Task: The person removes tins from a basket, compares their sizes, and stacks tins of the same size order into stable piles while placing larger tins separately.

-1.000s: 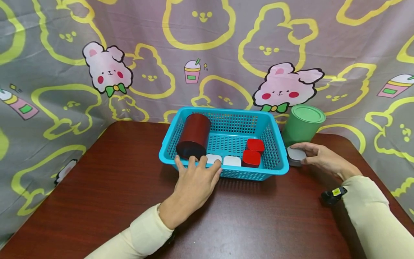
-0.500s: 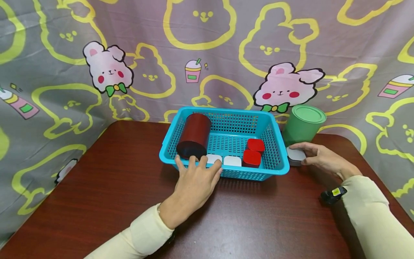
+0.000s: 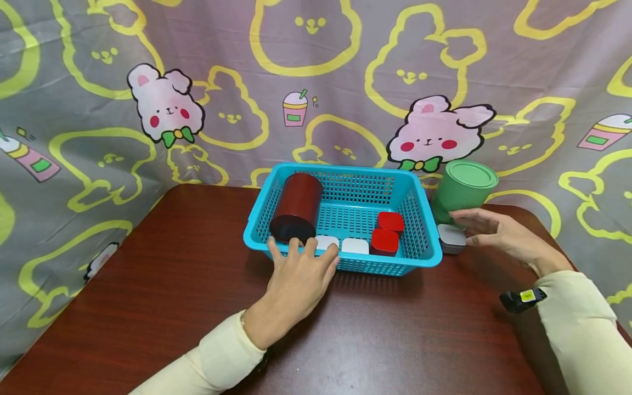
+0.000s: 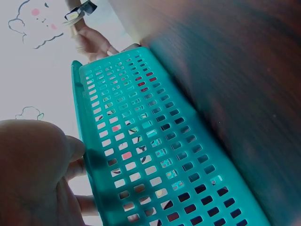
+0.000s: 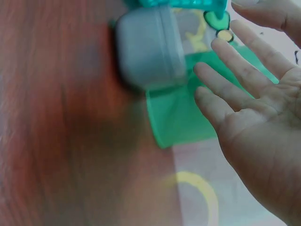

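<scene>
My left hand (image 3: 295, 282) grips the near rim of a blue plastic basket (image 3: 345, 169), fingers hooked over it at the left. In the left wrist view the thumb side of this hand (image 4: 33, 165) lies against the rim of the perforated wall. Just outside the basket's right end, a small grey box (image 3: 451, 236) with rounded corners stands on the table. My right hand (image 3: 515, 241) hovers beside that box, fingers spread and nothing held. The right wrist view shows its palm apart from the grey box (image 5: 146, 49).
Inside the basket lie a dark red cylinder (image 3: 298, 203), two white-topped boxes (image 3: 355, 245) and two red boxes (image 3: 384, 241). Behind the grey box stands a green lidded canister (image 3: 464, 189). A patterned cloth (image 3: 336, 82) hangs along the back of the brown table (image 3: 148, 285).
My right hand has let go of the grey box and drawn back to the right. The box stays in place beside the basket. My left hand has not moved.
</scene>
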Demonstrator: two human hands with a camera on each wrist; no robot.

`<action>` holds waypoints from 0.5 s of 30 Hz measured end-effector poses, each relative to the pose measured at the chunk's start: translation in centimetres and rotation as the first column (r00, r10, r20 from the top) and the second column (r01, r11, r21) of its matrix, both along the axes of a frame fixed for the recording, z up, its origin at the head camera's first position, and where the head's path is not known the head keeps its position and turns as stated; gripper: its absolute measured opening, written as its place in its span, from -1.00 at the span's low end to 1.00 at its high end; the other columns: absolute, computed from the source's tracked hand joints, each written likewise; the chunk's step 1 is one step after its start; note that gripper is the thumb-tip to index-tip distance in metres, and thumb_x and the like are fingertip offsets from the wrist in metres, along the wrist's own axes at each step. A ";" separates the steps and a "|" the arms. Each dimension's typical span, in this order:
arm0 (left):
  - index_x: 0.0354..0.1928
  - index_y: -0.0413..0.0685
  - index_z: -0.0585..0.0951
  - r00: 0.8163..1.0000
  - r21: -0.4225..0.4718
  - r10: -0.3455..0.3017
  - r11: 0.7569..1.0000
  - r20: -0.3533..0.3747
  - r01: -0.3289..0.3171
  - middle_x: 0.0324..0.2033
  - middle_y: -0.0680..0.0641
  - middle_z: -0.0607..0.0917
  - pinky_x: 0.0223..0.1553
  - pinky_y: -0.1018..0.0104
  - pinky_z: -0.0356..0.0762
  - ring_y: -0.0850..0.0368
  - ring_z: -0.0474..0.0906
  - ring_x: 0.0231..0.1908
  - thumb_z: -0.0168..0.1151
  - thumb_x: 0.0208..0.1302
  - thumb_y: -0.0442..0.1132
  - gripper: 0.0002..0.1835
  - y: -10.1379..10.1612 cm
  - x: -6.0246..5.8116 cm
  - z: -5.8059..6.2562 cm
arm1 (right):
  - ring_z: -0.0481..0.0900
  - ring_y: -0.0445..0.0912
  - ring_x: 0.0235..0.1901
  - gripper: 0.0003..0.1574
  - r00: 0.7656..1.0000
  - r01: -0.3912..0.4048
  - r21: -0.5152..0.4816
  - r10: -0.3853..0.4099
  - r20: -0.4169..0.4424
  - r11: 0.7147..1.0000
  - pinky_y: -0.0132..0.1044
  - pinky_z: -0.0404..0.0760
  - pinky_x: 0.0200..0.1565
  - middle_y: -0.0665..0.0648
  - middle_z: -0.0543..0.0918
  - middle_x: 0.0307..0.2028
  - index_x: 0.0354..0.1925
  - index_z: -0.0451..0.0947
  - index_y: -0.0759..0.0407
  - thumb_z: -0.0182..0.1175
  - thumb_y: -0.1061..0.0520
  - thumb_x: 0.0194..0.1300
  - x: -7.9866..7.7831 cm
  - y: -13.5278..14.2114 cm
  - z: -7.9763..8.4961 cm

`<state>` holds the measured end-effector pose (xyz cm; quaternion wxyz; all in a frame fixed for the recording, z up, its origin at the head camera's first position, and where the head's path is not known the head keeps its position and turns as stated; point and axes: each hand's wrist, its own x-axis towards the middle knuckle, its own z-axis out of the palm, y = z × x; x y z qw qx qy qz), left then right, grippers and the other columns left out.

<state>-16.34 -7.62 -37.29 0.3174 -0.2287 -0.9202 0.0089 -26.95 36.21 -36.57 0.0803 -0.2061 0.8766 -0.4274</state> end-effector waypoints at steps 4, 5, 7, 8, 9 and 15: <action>0.00 0.15 0.58 1.000 0.003 0.002 1.000 0.010 -0.003 -0.19 -0.13 0.72 -0.04 -0.64 0.47 -0.25 0.65 -0.24 0.14 0.58 0.03 -0.81 0.0 0.0 0.0 | 0.47 -0.59 0.21 -0.31 1.000 -0.003 0.002 0.003 -0.002 1.000 -0.52 0.62 0.04 -0.26 0.54 0.31 0.47 0.35 0.23 0.27 0.20 0.47 0.3 -1.1 1.3; 0.01 0.15 0.58 1.000 0.004 0.003 1.000 0.011 -0.003 -0.19 -0.13 0.72 -0.03 -0.64 0.46 -0.25 0.65 -0.24 0.14 0.58 0.03 -0.81 0.0 0.0 0.0 | 0.47 -0.59 0.21 -0.31 1.000 -0.002 0.005 0.002 -0.004 1.000 -0.51 0.63 0.04 -0.25 0.54 0.32 0.48 0.35 0.22 0.27 0.19 0.47 0.4 -1.4 1.7; 0.01 0.15 0.58 1.000 0.004 0.003 1.000 0.011 -0.003 -0.19 -0.13 0.72 -0.04 -0.64 0.46 -0.25 0.65 -0.24 0.14 0.58 0.03 -0.81 0.0 0.0 0.0 | 0.47 -0.59 0.20 -0.30 1.000 0.006 0.009 -0.006 -0.003 1.000 -0.48 0.65 0.03 -0.29 0.54 0.32 0.49 0.35 0.19 0.27 0.19 0.47 0.5 -1.9 2.3; 0.01 0.15 0.58 1.000 0.004 0.003 1.000 0.010 -0.003 -0.19 -0.13 0.72 -0.04 -0.64 0.46 -0.25 0.65 -0.25 0.14 0.59 0.03 -0.81 0.0 0.0 0.0 | 0.47 -0.59 0.20 -0.31 1.000 0.015 0.012 -0.015 -0.004 1.000 -0.47 0.65 0.02 -0.32 0.54 0.31 0.49 0.35 0.16 0.27 0.19 0.47 0.6 -2.2 2.5; 0.01 0.15 0.58 1.000 0.004 0.002 1.000 0.010 -0.002 -0.18 -0.13 0.73 -0.04 -0.64 0.46 -0.24 0.65 -0.25 0.14 0.58 0.03 -0.81 0.0 0.0 0.0 | 0.47 -0.58 0.20 -0.31 1.000 0.020 0.011 -0.020 -0.006 1.000 -0.46 0.65 0.02 -0.34 0.54 0.30 0.49 0.36 0.14 0.27 0.20 0.47 0.7 -2.5 2.8; 0.02 0.15 0.59 1.000 0.003 -0.004 1.000 -0.004 0.004 -0.18 -0.13 0.73 -0.05 -0.64 0.47 -0.24 0.64 -0.26 0.15 0.58 0.04 -0.80 0.0 0.0 0.0 | 0.50 -0.47 0.27 -0.31 0.998 0.065 0.006 -0.065 -0.005 0.998 -0.44 0.64 0.03 -0.31 0.55 0.32 0.48 0.39 -0.04 0.30 0.18 0.46 1.1 -4.5 4.1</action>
